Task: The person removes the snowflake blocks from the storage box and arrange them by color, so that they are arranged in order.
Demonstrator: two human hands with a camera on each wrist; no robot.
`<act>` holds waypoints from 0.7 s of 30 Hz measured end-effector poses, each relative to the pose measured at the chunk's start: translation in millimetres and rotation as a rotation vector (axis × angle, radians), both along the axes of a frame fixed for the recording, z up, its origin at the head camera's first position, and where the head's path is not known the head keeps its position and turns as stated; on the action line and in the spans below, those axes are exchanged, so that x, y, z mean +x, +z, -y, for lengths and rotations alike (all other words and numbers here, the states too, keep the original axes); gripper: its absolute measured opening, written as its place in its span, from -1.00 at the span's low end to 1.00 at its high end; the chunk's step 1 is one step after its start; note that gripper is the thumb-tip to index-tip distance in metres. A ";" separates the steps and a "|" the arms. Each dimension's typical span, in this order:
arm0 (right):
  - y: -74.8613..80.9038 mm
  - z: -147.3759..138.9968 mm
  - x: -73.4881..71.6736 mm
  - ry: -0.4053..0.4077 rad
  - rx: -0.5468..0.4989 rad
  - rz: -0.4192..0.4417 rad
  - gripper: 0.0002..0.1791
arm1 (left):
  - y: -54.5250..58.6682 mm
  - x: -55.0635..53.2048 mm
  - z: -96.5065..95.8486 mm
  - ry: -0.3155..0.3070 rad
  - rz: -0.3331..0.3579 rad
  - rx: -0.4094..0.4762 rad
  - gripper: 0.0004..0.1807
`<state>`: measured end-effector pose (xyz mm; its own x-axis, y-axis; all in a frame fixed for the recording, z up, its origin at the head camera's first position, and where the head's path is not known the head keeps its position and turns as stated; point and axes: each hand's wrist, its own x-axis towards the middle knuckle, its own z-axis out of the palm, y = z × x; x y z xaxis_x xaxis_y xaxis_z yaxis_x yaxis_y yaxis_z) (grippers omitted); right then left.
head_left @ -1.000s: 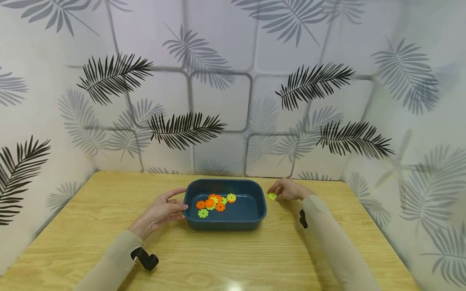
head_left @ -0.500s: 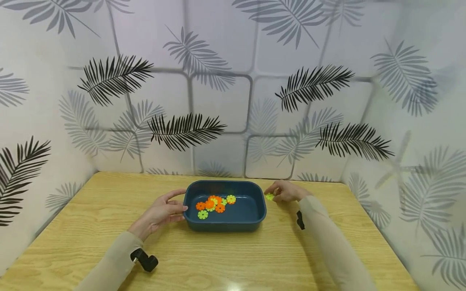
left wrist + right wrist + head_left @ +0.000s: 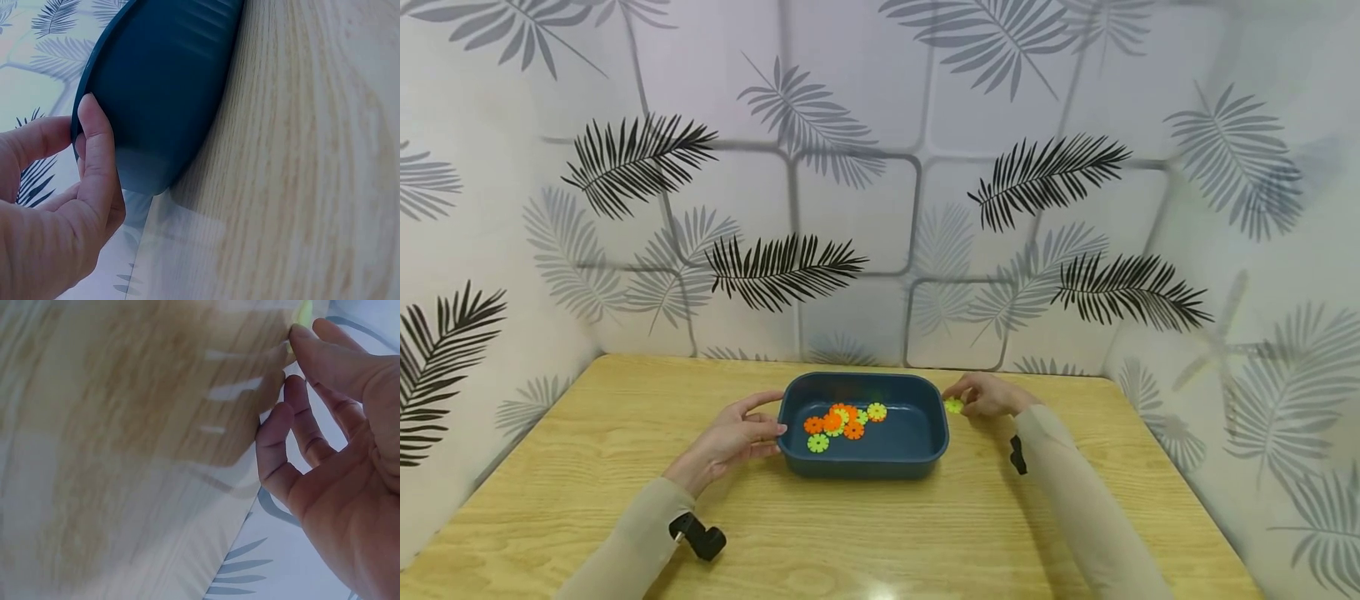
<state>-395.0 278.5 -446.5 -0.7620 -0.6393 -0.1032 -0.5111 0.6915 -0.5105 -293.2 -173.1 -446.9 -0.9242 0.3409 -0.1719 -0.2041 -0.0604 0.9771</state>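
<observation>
A dark blue rectangular basin (image 3: pixel 865 468) sits on the table, with several orange and yellow-green notched plastic discs (image 3: pixel 817 443) lying in its left half. My left hand (image 3: pixel 730 442) holds the basin's left end; in the left wrist view its thumb and a finger pinch the basin wall (image 3: pixel 162 94) at the rim. Just right of the basin, my right hand (image 3: pixel 988 394) pinches a single yellow-green notched disc (image 3: pixel 953 406) close to the tabletop. Only a sliver of that disc (image 3: pixel 304 312) shows at the fingertips in the right wrist view.
The wood-grain table (image 3: pixel 820 542) runs back to a wall (image 3: pixel 857 208) covered with a leaf pattern, with walls on both sides too. A black camera mount (image 3: pixel 700 536) is on the left wrist and another (image 3: pixel 1018 455) on the right.
My right hand has shifted slightly left, bringing its disc closer to the basin's right end. The left hand and the basin stay put.
</observation>
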 end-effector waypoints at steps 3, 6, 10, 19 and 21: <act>-0.6 -2.7 -0.8 -0.022 -0.039 0.027 -0.55 | 1.5 1.3 -0.1 -0.009 -0.001 -0.002 -0.20; -1.1 -5.7 -0.7 -0.031 -0.092 0.033 -0.54 | 2.9 2.3 -0.3 -0.011 0.002 0.001 -0.19; 0.5 -7.8 1.4 -0.017 -0.140 -0.001 -0.59 | 2.3 2.8 0.4 -0.012 -0.001 0.001 -0.19; 28.9 8.6 14.7 -0.083 -0.226 0.012 -0.67 | 1.7 2.8 0.7 -0.012 -0.006 -0.007 -0.20; 31.3 12.7 13.2 -0.105 -0.256 0.018 -0.67 | 1.0 1.9 0.3 -0.009 -0.009 -0.009 -0.21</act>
<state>-381.8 265.8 -415.2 -0.8250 -0.5638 0.0379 -0.4328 0.5874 -0.6839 -291.2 -173.4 -445.9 -0.9225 0.3480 -0.1667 -0.1958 -0.0502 0.9794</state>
